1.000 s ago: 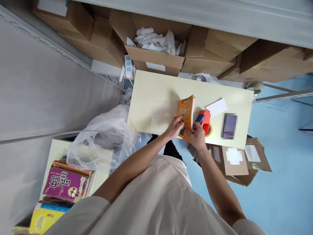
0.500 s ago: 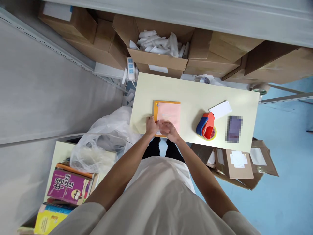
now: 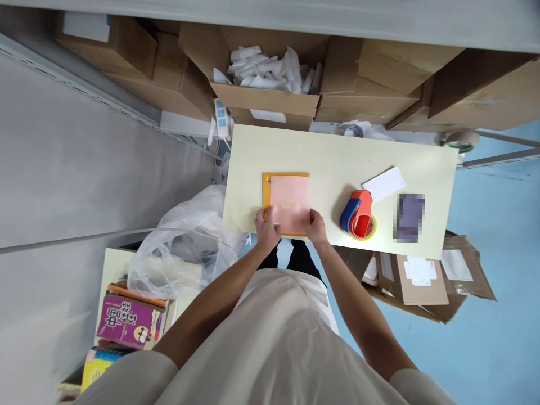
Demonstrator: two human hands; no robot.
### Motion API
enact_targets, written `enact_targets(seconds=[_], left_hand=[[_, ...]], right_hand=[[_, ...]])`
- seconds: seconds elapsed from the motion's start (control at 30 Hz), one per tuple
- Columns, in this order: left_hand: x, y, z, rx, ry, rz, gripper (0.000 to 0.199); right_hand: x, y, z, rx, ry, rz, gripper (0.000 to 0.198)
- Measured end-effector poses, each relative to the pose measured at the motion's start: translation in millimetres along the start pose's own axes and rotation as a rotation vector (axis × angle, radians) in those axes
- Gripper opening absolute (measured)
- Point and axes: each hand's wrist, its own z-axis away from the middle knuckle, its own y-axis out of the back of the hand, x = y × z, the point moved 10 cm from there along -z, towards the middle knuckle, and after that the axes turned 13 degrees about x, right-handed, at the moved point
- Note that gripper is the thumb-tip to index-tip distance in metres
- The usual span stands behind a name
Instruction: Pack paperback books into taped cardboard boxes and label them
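A thin book with an orange border (image 3: 266,191) lies near the front edge of the table, with a pink sheet or page (image 3: 290,197) covering most of it. At its lower left side, my left hand (image 3: 266,229) grips the edge, fingers on top and thumb near the bottom edge. My right hand (image 3: 316,226) holds the lower right edge between closed fingers. Right of the book stands a red and blue tape dispenser (image 3: 358,215) with a yellow-edged roll. Behind it is a white card or slip (image 3: 383,183), and farther right a blurred dark purple item (image 3: 409,218).
The pale table (image 3: 337,153) backs onto a shelf of cardboard boxes; one open box (image 3: 265,100) holds white paper rolls. A power strip (image 3: 221,119) hangs behind. Plastic bags (image 3: 181,242) and stacked books (image 3: 130,320) are at left, flattened cardboard (image 3: 422,281) at right.
My right hand has moved from over the book's lower middle to its right edge. My left hand has shifted slightly down and right. The whole view has tilted a little.
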Motion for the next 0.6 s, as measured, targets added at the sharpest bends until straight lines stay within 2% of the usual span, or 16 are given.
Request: enact_targets(seconds=[0.07, 0.13, 0.17, 0.23, 0.33, 0.4, 0.5, 0.57, 0.6], left_hand=[[2, -5, -4, -0.012, -0.027, 0.042, 0.067], [13, -13, -9, -0.053, -0.064, 0.116, 0.067], [21, -19, -12, -0.087, -0.08, 0.157, 0.068], [39, -25, -18, -0.137, -0.086, 0.213, 0.076], [56, -6, -33, -0.069, -0.008, 0.277, 0.087], [61, 18, -43, -0.044, 0.063, 0.443, 0.072], [61, 48, -52, -0.196, 0.149, 0.802, 0.044], [47, 66, -58, -0.255, 0.2, 0.911, 0.039], [34, 73, -62, -0.24, 0.231, 0.915, 0.038]], right_hand=[[-2, 1, 0, -0.093, -0.135, -0.156, 0.038], [-15, 7, 3, -0.179, -0.191, -0.264, 0.037], [-26, 12, 4, -0.192, -0.178, -0.289, 0.037], [-52, 27, 4, -0.133, -0.101, -0.287, 0.036], [-93, 31, 11, -0.038, 0.031, -0.213, 0.033], [-116, 16, 21, -0.025, 0.103, -0.148, 0.033], [-139, -29, 42, -0.066, 0.209, -0.052, 0.034], [-146, -66, 54, -0.112, 0.256, -0.016, 0.037], [-146, -84, 58, -0.145, 0.269, -0.017, 0.038]])
